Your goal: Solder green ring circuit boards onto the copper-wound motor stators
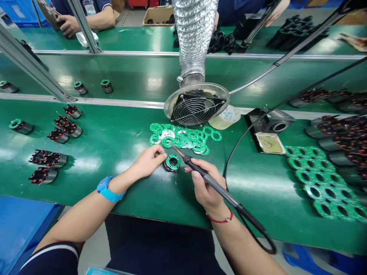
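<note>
My right hand (208, 186) grips a soldering iron (213, 178) by its dark handle. The bare tip points up and left, just above a motor stator (173, 163) with a green ring-shaped circuit board on top. Thin wire ends stick out at the stator's near side. My left hand (150, 160) is closed, thumb and fingers pressed together at the stator's left edge. Whatever those fingers pinch is hidden. Behind the stator lies a loose heap of green ring boards (187, 138), some showing white faces.
A fume extractor (196, 103) hangs over the heap. To the right are a soldering iron stand (269, 128), a panel of ring boards (327, 179) and wound stators (338, 141). More stators (47, 158) lie left. The iron's cable (233, 152) loops right. Co-workers sit opposite.
</note>
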Demonstrator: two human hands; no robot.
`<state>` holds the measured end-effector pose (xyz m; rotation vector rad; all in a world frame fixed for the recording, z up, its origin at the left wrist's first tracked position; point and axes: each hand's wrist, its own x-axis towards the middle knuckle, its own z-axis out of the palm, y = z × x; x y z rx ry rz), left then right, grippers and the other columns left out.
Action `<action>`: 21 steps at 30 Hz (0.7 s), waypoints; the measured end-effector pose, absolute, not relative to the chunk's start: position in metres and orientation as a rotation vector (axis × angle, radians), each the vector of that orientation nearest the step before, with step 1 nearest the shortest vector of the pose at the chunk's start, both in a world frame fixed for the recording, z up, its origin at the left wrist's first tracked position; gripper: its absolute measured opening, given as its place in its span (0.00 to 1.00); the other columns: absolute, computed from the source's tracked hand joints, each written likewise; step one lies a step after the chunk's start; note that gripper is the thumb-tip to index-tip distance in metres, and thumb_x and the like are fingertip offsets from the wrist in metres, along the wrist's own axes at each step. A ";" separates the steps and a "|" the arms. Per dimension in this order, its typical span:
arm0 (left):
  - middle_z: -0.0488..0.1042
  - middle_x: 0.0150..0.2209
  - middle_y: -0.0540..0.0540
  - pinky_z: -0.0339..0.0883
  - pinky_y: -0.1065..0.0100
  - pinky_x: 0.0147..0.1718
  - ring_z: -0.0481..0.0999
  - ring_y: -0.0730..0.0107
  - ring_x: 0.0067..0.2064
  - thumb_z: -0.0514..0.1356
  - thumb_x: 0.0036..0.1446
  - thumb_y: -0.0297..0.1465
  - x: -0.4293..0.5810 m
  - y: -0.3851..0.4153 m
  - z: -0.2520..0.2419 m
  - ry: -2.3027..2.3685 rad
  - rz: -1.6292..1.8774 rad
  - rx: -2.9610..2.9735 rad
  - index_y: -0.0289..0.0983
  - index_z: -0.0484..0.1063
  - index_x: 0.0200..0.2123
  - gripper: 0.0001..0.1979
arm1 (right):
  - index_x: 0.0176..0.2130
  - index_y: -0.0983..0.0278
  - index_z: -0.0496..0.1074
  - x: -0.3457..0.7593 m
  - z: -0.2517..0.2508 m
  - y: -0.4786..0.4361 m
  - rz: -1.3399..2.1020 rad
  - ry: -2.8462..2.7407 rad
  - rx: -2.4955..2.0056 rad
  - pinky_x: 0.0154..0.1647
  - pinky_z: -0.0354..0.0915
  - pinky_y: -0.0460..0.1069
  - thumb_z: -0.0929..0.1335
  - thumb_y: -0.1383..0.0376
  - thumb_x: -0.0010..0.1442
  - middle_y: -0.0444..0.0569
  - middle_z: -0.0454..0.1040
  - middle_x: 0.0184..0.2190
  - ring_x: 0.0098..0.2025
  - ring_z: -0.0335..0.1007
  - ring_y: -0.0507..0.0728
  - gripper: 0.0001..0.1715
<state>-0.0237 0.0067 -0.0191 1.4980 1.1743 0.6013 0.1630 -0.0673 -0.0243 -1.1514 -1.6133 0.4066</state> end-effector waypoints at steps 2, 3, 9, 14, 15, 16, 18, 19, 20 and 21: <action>0.65 0.24 0.53 0.58 0.71 0.27 0.65 0.73 0.28 0.55 0.55 0.33 -0.024 0.007 -0.019 1.175 0.600 1.512 0.36 0.62 0.28 0.07 | 0.44 0.60 0.70 0.166 -0.028 -0.069 0.409 -1.580 -1.119 0.29 0.65 0.52 0.65 0.66 0.61 0.47 0.74 0.31 0.28 0.69 0.55 0.11; 0.65 0.24 0.53 0.58 0.71 0.27 0.65 0.73 0.28 0.54 0.56 0.33 -0.023 0.007 -0.018 1.177 0.600 1.518 0.36 0.62 0.28 0.07 | 0.42 0.60 0.70 0.168 -0.029 -0.070 0.408 -1.581 -1.101 0.27 0.63 0.52 0.65 0.66 0.60 0.46 0.72 0.28 0.27 0.67 0.55 0.09; 0.64 0.24 0.54 0.56 0.71 0.27 0.63 0.74 0.27 0.54 0.55 0.32 -0.022 0.006 -0.015 1.211 0.600 1.552 0.37 0.61 0.27 0.06 | 0.38 0.61 0.71 0.168 -0.025 -0.068 0.385 -1.615 -1.021 0.25 0.60 0.50 0.64 0.67 0.59 0.44 0.69 0.23 0.23 0.62 0.53 0.07; 0.63 0.24 0.54 0.55 0.71 0.27 0.62 0.75 0.27 0.54 0.56 0.31 -0.021 0.005 -0.012 1.227 0.595 1.572 0.37 0.61 0.27 0.07 | 0.38 0.60 0.71 0.168 -0.024 -0.069 0.369 -1.624 -1.007 0.24 0.61 0.51 0.64 0.67 0.59 0.44 0.70 0.23 0.22 0.63 0.54 0.07; 0.63 0.24 0.54 0.55 0.71 0.27 0.61 0.75 0.26 0.54 0.56 0.31 -0.021 0.005 -0.011 1.230 0.595 1.578 0.37 0.61 0.27 0.07 | 0.39 0.60 0.71 0.168 -0.025 -0.070 0.359 -1.618 -1.015 0.24 0.62 0.51 0.64 0.66 0.59 0.45 0.71 0.23 0.22 0.63 0.54 0.07; 0.62 0.24 0.54 0.54 0.71 0.26 0.61 0.75 0.26 0.54 0.56 0.31 -0.021 0.005 -0.010 1.233 0.594 1.586 0.37 0.61 0.27 0.07 | 0.40 0.59 0.71 0.168 -0.027 -0.070 0.353 -1.608 -1.033 0.24 0.63 0.52 0.65 0.66 0.59 0.45 0.72 0.25 0.22 0.65 0.54 0.08; 0.61 0.24 0.55 0.53 0.72 0.26 0.60 0.76 0.26 0.54 0.56 0.30 -0.020 0.004 -0.007 1.243 0.596 1.605 0.37 0.60 0.27 0.07 | 0.46 0.59 0.69 0.166 -0.030 -0.069 0.380 -1.583 -1.093 0.27 0.67 0.53 0.64 0.65 0.61 0.48 0.76 0.31 0.26 0.71 0.56 0.12; 0.61 0.24 0.55 0.53 0.72 0.26 0.60 0.76 0.26 0.54 0.56 0.30 -0.020 0.004 -0.006 1.247 0.597 1.616 0.37 0.61 0.27 0.07 | 0.50 0.59 0.66 0.165 -0.030 -0.068 0.409 -1.576 -1.129 0.30 0.70 0.53 0.63 0.65 0.62 0.49 0.77 0.35 0.29 0.74 0.56 0.16; 0.62 0.24 0.54 0.52 0.71 0.26 0.60 0.75 0.26 0.54 0.56 0.29 -0.020 0.004 -0.005 1.250 0.596 1.630 0.37 0.61 0.27 0.07 | 0.54 0.59 0.63 0.163 -0.030 -0.066 0.438 -1.585 -1.166 0.33 0.71 0.54 0.62 0.65 0.63 0.50 0.78 0.38 0.32 0.76 0.57 0.19; 0.62 0.24 0.54 0.52 0.71 0.26 0.60 0.75 0.26 0.54 0.56 0.29 -0.020 0.003 -0.003 1.255 0.598 1.646 0.37 0.61 0.26 0.06 | 0.57 0.59 0.60 0.161 -0.030 -0.064 0.458 -1.614 -1.200 0.38 0.71 0.55 0.61 0.66 0.64 0.50 0.78 0.40 0.36 0.76 0.57 0.22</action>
